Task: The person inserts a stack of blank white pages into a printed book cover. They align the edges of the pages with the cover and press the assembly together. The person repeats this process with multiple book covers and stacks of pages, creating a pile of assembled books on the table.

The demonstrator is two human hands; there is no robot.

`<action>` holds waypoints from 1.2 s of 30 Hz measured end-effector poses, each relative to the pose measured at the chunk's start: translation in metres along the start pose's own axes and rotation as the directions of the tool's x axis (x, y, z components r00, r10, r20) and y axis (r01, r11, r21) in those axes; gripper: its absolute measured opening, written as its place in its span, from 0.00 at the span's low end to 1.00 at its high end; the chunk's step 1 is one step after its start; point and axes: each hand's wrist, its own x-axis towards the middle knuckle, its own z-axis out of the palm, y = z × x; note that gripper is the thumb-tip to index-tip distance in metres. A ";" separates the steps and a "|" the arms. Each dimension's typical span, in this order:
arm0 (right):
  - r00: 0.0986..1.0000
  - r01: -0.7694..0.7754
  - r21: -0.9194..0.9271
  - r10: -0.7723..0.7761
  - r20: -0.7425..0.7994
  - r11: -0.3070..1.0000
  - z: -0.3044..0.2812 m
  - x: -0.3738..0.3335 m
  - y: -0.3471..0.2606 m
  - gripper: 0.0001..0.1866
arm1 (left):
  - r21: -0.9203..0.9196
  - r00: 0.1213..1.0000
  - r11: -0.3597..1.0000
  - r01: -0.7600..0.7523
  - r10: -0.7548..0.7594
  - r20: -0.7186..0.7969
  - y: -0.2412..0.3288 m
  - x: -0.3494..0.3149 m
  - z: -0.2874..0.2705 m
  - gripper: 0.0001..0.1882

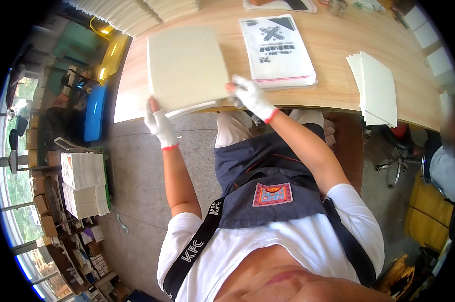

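The cream sheet stack point(187, 68) lies at the near-left edge of the wooden counter point(333, 45), its near edge overhanging. Left hand point(160, 124) grip is clamped on the near-left corner, right hand point(252, 95) closed on the near-right corner, both gloved. Looks light, flat, fairly stiff but prob. slippery btw layers; best held at both near corners w/ support under. A bagged printed pack point(277, 48) lies beside it.

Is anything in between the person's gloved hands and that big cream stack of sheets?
No, nothing is in between. The left hand grips the stack of cream sheets at its near left corner, and the right hand is on its near right corner, at the edge of the wooden table.
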 end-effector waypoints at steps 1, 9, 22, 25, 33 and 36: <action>0.999 -0.017 -0.141 0.023 0.040 0.990 0.013 0.005 -0.002 0.10 | 0.155 0.997 0.985 0.073 -0.071 -0.016 -0.009 0.009 -0.015 0.19; 0.979 -0.191 -0.016 0.191 0.072 0.982 -0.004 -0.012 -0.005 0.14 | -0.298 0.900 0.924 0.241 -0.327 -0.287 -0.089 0.005 -0.036 0.20; 0.785 0.155 0.623 0.287 -0.549 0.767 -0.314 -0.206 -0.036 0.14 | 0.082 0.977 0.984 0.156 -0.166 0.134 -0.092 -0.149 0.035 0.18; 0.686 0.318 0.638 0.294 -0.666 0.702 -0.316 -0.202 -0.036 0.14 | 0.221 0.888 0.920 -0.324 0.215 0.406 -0.075 -0.137 0.068 0.11; 0.539 0.516 0.482 0.169 -0.825 0.708 -0.364 -0.197 -0.035 0.16 | 0.140 0.624 0.749 -0.648 0.417 0.660 0.006 -0.083 0.174 0.14; 0.461 0.469 0.338 0.101 -0.882 0.816 -0.418 -0.207 -0.033 0.12 | 0.348 0.593 0.658 -0.668 0.188 0.783 -0.010 -0.058 0.215 0.12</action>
